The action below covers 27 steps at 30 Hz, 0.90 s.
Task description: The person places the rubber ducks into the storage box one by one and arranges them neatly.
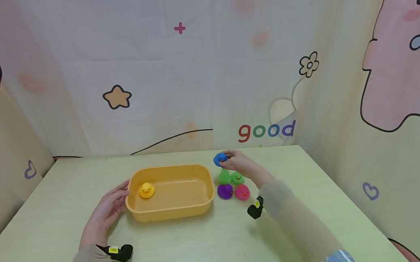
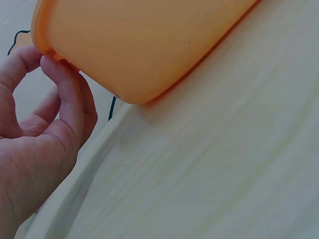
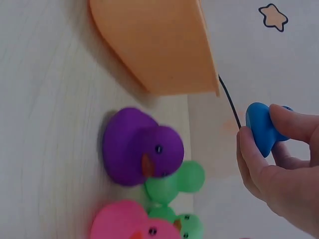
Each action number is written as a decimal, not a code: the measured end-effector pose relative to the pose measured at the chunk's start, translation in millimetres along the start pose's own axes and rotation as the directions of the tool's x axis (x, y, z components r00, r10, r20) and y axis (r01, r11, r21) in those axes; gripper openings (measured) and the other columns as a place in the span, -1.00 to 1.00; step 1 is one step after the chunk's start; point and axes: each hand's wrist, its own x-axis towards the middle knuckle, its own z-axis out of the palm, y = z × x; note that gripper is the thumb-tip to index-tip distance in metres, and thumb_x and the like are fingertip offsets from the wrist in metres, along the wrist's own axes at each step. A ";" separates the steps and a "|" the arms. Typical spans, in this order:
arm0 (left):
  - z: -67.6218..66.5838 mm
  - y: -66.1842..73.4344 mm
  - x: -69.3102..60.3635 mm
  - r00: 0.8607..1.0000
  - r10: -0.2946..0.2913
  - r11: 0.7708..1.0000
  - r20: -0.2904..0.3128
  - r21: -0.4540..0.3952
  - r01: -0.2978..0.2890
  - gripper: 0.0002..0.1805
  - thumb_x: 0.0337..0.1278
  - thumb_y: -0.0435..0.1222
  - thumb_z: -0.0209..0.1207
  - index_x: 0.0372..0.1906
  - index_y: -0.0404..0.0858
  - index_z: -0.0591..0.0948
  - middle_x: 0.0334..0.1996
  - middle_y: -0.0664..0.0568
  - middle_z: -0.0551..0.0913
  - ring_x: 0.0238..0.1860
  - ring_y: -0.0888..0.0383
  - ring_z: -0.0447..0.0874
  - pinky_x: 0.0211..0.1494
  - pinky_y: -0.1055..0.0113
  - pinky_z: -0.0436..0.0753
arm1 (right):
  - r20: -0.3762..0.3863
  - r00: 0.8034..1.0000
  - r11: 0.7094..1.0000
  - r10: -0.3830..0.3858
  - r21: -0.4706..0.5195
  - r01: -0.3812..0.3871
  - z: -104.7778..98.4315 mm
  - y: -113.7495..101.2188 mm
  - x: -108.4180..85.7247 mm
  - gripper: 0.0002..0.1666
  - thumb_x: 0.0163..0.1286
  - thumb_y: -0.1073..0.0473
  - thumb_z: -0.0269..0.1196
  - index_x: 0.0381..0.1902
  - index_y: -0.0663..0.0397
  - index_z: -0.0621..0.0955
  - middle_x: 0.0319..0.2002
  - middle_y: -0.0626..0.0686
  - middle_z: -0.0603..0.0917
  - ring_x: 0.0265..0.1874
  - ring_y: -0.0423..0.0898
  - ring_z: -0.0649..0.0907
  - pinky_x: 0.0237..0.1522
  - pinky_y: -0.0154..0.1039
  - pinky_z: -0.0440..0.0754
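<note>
My right hand [image 1: 244,163] pinches a blue rubber duck [image 1: 220,159] between thumb and fingers, raised behind the other ducks. The right wrist view shows the blue duck [image 3: 264,128] held off the table. At the left end of a yellow-orange plastic basin [image 1: 172,213], my left hand [image 1: 108,207] grips the rim, its thumb and curled fingertips meeting there in the left wrist view. A yellow rubber duck [image 1: 146,190] sits inside the basin, towards its left side.
Right of the basin stand a purple duck [image 1: 225,191], a pink duck [image 1: 242,192] and two green ducks [image 1: 238,177], close together. All rest on a pale wooden table [image 1: 189,250]. A printed cloth [image 1: 154,70] hangs behind the table's back edge.
</note>
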 end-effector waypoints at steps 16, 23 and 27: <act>-2.0 -2.5 4.3 1.000 0.020 0.999 -0.019 0.030 -0.019 -0.72 0.36 -0.40 0.05 -0.09 0.08 0.58 -0.11 0.27 0.66 -0.17 0.35 0.63 -0.06 0.52 0.64 | 0.115 0.993 0.999 -0.034 0.025 0.032 102.1 -10.8 28.9 -0.49 0.34 0.45 0.17 0.23 0.45 0.38 0.15 0.34 0.49 -0.02 0.05 0.62 0.26 -0.04 0.52; -1.1 -1.7 4.3 0.999 0.015 0.999 -0.038 0.039 -0.014 -0.65 0.36 -0.40 0.05 0.15 -0.02 0.48 -0.11 0.27 0.64 -0.16 0.35 0.63 -0.03 0.52 0.63 | 0.139 0.990 0.999 -0.023 0.031 0.018 130.7 -9.8 32.6 -0.50 0.35 0.45 0.17 0.22 0.49 0.38 0.14 0.35 0.51 -0.09 -0.03 0.61 0.25 -0.05 0.52; -1.9 -0.9 4.0 0.999 0.015 0.999 -0.040 0.045 -0.013 -0.41 0.36 -0.40 0.05 0.44 -0.20 0.25 -0.11 0.27 0.63 -0.17 0.36 0.62 -0.07 0.53 0.63 | 0.117 0.993 0.999 0.016 0.027 -0.019 145.6 -8.3 37.2 -0.44 0.33 0.44 0.21 0.26 0.47 0.36 0.22 0.35 0.46 0.04 0.09 0.61 0.24 -0.06 0.53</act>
